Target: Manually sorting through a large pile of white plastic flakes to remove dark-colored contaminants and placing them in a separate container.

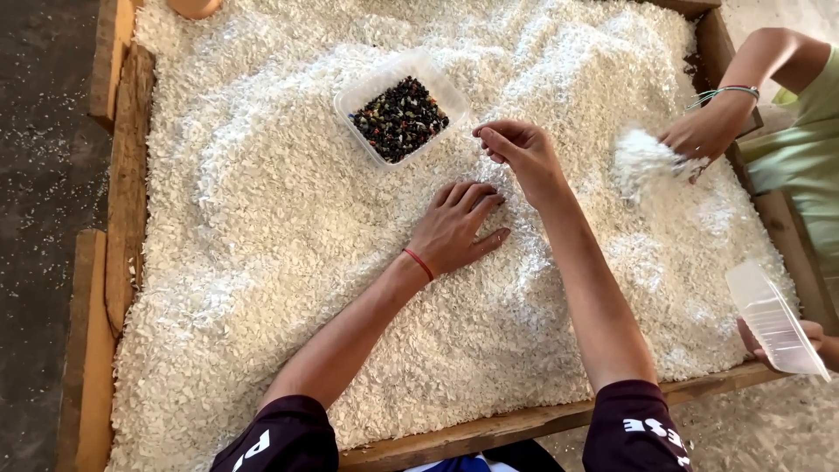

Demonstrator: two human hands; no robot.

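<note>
White flakes [288, 227] fill a big wooden tray [127, 201] from edge to edge. Pressed into them near the middle sits a clear plastic tub [357, 99] holding dark bits [400, 118]. Just below the tub the person's left hand [454, 229] lies flat on the flakes, fingers spread, a red band [419, 263] at the wrist. Their right hand [517, 153] hovers just right of the tub, thumb and forefinger pinched together; whether anything sits between them is too small to tell. Well to the right of the tub, a co-worker's hand [703, 135] scoops up a clump of flakes, and another hand [808, 336] holds an empty clear container [773, 319] by the tray's right rim.
</note>
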